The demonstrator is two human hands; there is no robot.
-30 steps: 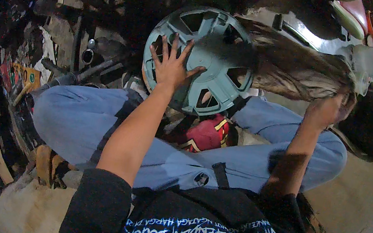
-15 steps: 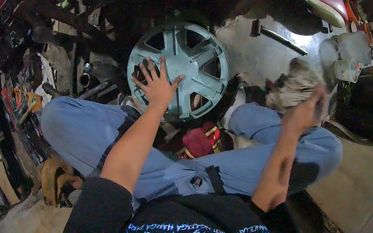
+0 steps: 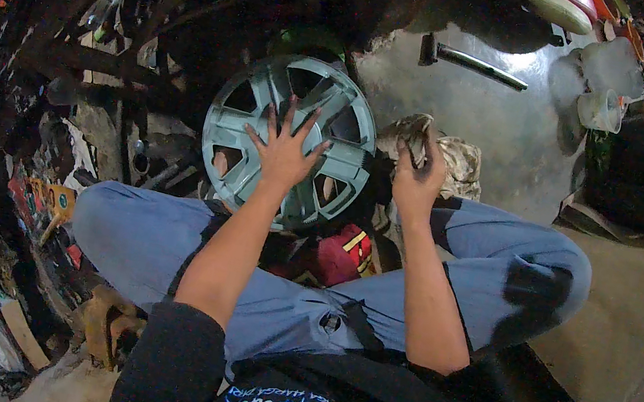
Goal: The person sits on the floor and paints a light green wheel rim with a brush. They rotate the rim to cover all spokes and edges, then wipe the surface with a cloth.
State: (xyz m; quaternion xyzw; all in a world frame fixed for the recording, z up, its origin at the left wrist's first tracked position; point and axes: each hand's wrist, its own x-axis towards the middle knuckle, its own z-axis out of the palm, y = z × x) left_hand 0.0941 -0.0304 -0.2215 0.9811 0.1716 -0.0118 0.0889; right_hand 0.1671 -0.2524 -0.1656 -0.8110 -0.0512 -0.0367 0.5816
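Propped in front of my crossed legs is a pale grey-green wheel cover (image 3: 236, 177) with broad spokes and dark openings. My left hand (image 3: 286, 152) lies spread over its middle, fingers wide apart, palm against the face. Just to the right of the rim, my right hand (image 3: 419, 179) grips a bunched grey-brown patterned cloth (image 3: 462, 161). Part of the cloth rises above the fingertips, and the rest hangs behind the hand toward my right knee. Dark smudges mark the fingers of both hands.
A red bundle with yellow trim (image 3: 339, 257) lies between my legs. Beyond the cloth, a dark metal bar tool (image 3: 475, 63) rests on the grey floor. A whitish plastic cup (image 3: 601, 110) and a dark box (image 3: 637, 175) stand at right. Metal parts and clutter crowd the left.
My right hand has swung left with the cloth, from over my right knee to beside the wheel cover. The wheel cover has turned and shifted slightly left and nearer, my left hand still on it.
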